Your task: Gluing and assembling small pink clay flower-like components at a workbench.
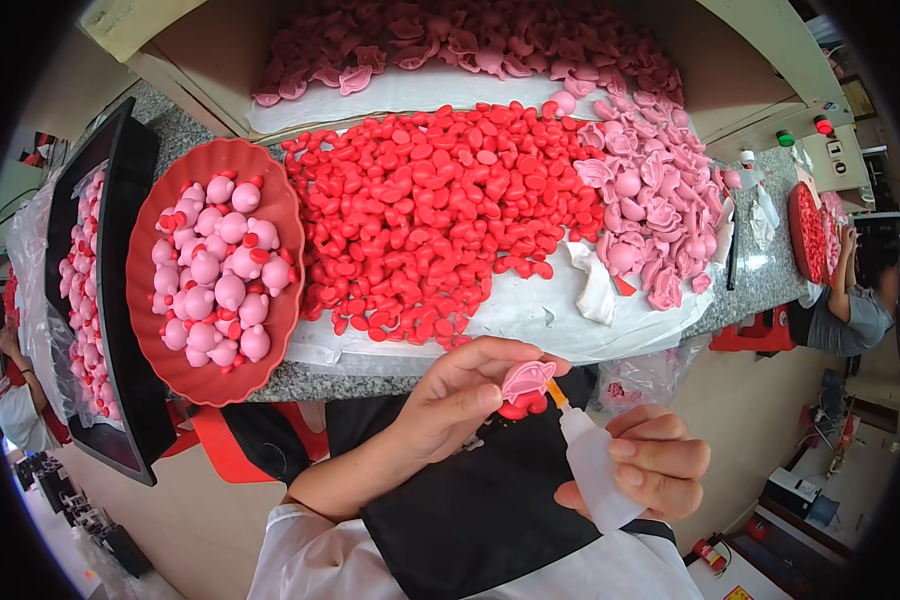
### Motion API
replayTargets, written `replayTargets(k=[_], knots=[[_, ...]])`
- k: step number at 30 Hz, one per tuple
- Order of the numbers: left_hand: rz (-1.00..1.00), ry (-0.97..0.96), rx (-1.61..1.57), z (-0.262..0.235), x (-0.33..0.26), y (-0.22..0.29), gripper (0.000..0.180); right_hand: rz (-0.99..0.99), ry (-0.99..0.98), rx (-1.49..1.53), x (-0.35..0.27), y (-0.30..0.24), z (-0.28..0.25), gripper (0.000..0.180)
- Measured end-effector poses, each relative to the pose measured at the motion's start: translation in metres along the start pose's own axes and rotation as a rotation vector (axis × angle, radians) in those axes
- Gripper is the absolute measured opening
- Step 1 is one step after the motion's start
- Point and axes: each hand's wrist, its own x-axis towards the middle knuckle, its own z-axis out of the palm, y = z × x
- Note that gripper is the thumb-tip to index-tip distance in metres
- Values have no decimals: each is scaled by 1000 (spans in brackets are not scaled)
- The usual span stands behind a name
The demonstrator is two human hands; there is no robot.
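Note:
Between the thumb and fingers of my left hand (458, 392) is a small pink plastic part (528, 380) with a raised outline on its face. Red rounded pieces (523, 406) sit at its lower side. My right hand (662, 462) is wrapped round a translucent white squeeze bottle (600, 472), tilted so its orange nozzle (556, 394) points at the pink part. The nozzle's end is beside the part's right edge; whether they touch I cannot tell. Both hands are in front of the table edge, over my black apron (480, 520).
A heap of red pieces (420, 210) covers the table's middle, with pink shells (660, 190) at right and back. A red scalloped tray (150, 340) of pink-and-red figures stands left, beside a black tray (135, 400). Crumpled white tissue (595, 285) lies near the front. Other people work at both sides.

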Motion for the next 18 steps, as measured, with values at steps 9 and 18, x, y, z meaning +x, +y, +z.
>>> replayTargets(k=[9, 18], knots=[[5, -3, -60, -6, 0, -4, 39, 12, 10, 14, -3, 0, 0, 52], [36, -4, -71, -11, -1, -5, 38, 0, 77, -46, -4, 3, 7, 54]])
